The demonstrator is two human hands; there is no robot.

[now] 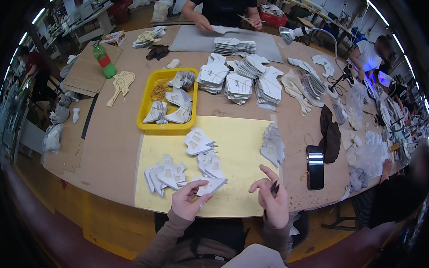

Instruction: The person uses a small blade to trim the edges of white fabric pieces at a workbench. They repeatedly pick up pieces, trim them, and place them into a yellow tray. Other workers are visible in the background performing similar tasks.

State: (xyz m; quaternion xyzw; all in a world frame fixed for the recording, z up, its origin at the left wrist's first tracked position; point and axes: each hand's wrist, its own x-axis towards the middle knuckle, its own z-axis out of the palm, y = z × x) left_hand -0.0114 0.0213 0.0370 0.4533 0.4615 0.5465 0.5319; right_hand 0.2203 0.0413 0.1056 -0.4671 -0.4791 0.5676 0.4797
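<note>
My left hand [190,200] pinches a white cut-out piece [213,185] between thumb and fingers, above the near edge of a yellow sheet [235,202]. A small black pointed tool [274,188], its kind unclear, is tucked in my right hand [274,201]; the index finger stretches out. Just beyond the left hand lie fanned white pieces with cut-out windows [210,164], with another pile [198,142] behind them. A spread heap of similar pieces [165,174] lies to the left. A stacked row of white pieces [272,145] is at the sheet's right edge.
A yellow tray [140,116] holds bundled pieces and rubber bands. Tall white stacks [239,87] stand behind it. A phone [315,168] and dark cloth [329,134] lie at right, a green bottle [105,61] at left. Across the table, a person [222,7] handles pieces; others sit at right.
</note>
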